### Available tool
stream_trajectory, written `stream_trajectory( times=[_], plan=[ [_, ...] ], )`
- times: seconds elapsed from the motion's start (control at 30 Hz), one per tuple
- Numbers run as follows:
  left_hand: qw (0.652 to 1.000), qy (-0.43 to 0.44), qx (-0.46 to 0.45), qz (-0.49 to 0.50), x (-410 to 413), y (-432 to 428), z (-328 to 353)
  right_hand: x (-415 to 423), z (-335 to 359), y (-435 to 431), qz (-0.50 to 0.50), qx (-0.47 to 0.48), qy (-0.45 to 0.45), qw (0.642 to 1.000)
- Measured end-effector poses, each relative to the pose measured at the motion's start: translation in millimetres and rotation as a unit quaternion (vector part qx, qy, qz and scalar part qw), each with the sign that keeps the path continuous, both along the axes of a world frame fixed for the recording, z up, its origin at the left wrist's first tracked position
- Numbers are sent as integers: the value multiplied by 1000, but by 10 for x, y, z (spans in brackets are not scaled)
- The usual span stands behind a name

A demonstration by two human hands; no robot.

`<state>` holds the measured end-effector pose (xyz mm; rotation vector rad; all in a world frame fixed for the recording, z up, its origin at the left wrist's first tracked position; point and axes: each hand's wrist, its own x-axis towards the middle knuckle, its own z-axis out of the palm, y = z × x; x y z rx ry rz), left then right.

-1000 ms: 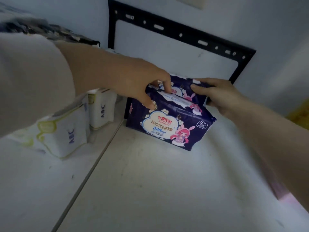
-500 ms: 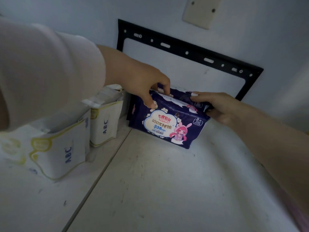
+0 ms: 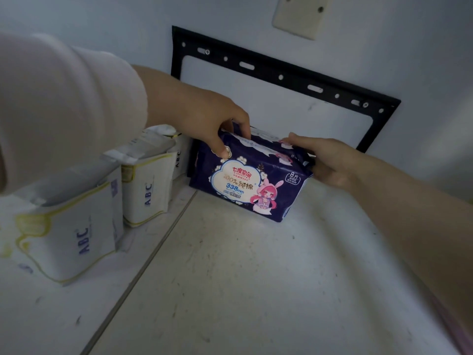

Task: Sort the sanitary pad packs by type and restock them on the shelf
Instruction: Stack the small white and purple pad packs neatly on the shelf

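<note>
A dark purple pad pack (image 3: 245, 185) with a pink cartoon girl stands at the back of the white shelf (image 3: 230, 278), with at least one more purple pack behind it. My left hand (image 3: 207, 119) grips the front pack's top left edge, thumb on its face and fingers over the top. My right hand (image 3: 325, 160) holds the packs' right end, fingers curled round it. Three white ABC packs (image 3: 69, 226) stand in a row on the left shelf section.
A black metal bracket (image 3: 281, 78) is fixed to the back wall behind the purple packs. A beige plate (image 3: 299, 16) sits higher on the wall. A seam (image 3: 143, 267) divides the shelf into left and right sections.
Both hands have pushed the purple packs further back toward the wall and set them more upright. My view has moved closer and slightly up.
</note>
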<state>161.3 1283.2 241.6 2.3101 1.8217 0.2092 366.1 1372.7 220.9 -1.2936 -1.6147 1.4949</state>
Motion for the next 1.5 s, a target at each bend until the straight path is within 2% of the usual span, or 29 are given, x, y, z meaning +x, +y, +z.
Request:
stream_trajectory(
  times=[0.27, 0.43, 0.57, 0.73, 0.9, 1.07, 1.3, 1.5],
  plan=[
    [1000, 10, -9, 9, 14, -13, -8, 7, -46, 29, 30, 52, -90, 994],
    [999, 17, -21, 31, 32, -77, 12, -34, -28, -52, -1, 93, -105, 990],
    [999, 24, 9, 47, 55, -175, 76, -66, 46, -213, -35, 169, -102, 980],
    [994, 51, 69, 67, 11, -393, 175, -107, 131, -555, -35, 343, -197, 918],
    [987, 59, 117, 90, 19, -836, 197, -163, 245, -1163, -40, 420, -274, 864],
    [985, 65, 139, 82, 37, -1571, 187, -206, 296, -1975, -73, 436, -278, 853],
    [981, -23, 175, 87, 166, -2674, 149, -210, 156, -3040, -117, 453, -265, 843],
    [971, -78, 193, 115, 309, -3466, -49, -105, -62, -3771, -131, 449, -234, 852]
  ],
)
